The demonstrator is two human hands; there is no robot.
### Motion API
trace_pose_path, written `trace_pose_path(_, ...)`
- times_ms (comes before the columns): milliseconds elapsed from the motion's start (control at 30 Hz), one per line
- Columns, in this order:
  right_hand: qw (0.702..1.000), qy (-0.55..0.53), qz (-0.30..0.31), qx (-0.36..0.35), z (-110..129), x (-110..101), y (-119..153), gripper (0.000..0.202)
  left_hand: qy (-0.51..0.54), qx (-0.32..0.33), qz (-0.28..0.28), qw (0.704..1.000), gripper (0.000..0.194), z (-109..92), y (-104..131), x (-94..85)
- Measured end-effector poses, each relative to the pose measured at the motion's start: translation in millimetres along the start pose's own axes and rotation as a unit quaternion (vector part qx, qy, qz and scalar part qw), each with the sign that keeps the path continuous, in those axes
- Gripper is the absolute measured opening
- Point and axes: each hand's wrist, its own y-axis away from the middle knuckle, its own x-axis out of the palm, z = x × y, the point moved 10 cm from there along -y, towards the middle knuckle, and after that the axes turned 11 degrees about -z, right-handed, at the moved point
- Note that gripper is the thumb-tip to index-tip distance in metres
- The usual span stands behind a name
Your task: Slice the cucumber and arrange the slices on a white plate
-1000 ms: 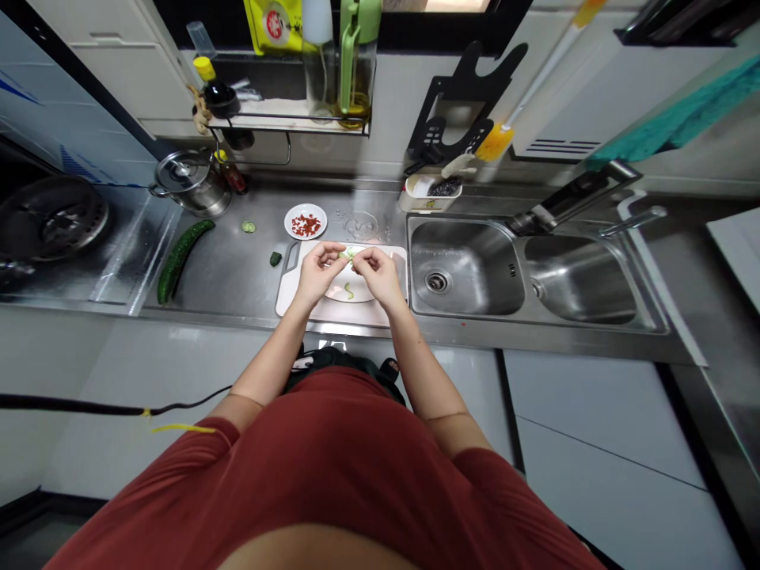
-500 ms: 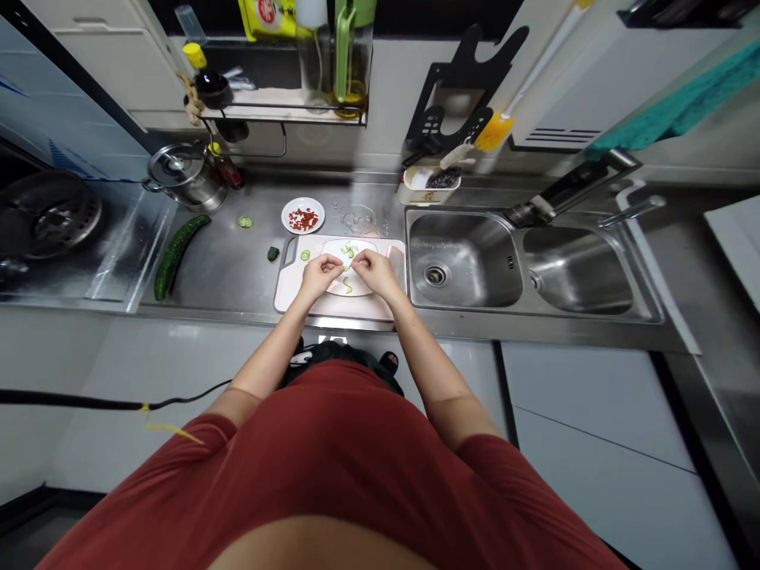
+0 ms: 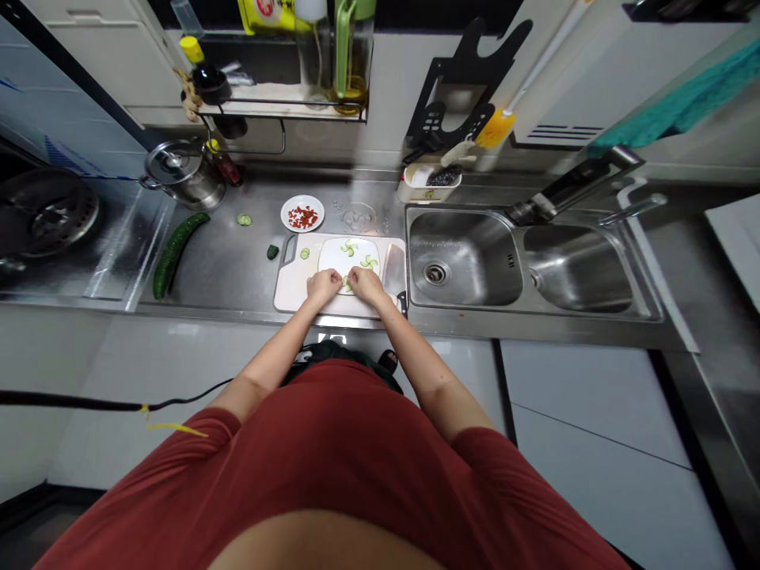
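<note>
A white plate (image 3: pixel 330 250) rests on the pale cutting board (image 3: pixel 291 294). Two pinwheels of thin cut cucumber slices (image 3: pixel 349 248) lie on its far and right parts. Over the near part, my left hand (image 3: pixel 324 286) is closed in a pinch, its fingertips at pale green cucumber pieces. Close beside it, my right hand (image 3: pixel 365 286) also pinches; whatever its fingertips hold is too small to make out. A kitchen knife (image 3: pixel 393 267) lies on the board's right side, partly behind my right hand. One cucumber slice (image 3: pixel 305 253) sits left of the plate.
Left on the steel counter are a whole cucumber (image 3: pixel 176 252), a cucumber end (image 3: pixel 272 252) and slices (image 3: pixel 244 220). A small plate of chopped red pieces (image 3: pixel 302 214) stands behind the board. A lidded pot (image 3: pixel 184 172) is back left; a double sink (image 3: pixel 466 261) is right.
Both hands have moved slightly toward me, to the plate's near part. The pinwheel at the plate's right and more of the knife have come into view.
</note>
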Motion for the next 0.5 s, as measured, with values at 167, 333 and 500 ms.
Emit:
trace_pose_path(167,1.000,0.022,0.010,0.003,-2.5,4.9,-0.2,0.022,-0.027,0.004,0.005,1.000,0.016,-1.6,0.0,4.0)
trace_pose_path(333,0.999,0.035,0.007,-0.006,-4.1,9.3,-1.6,0.021,-0.062,0.017,0.001,0.998,0.017,-4.6,0.2,6.6)
trace_pose_path(500,0.999,0.041,0.003,-0.007,-4.6,10.4,-1.8,0.022,-0.080,0.048,-0.005,0.996,0.021,-7.9,3.2,7.2)
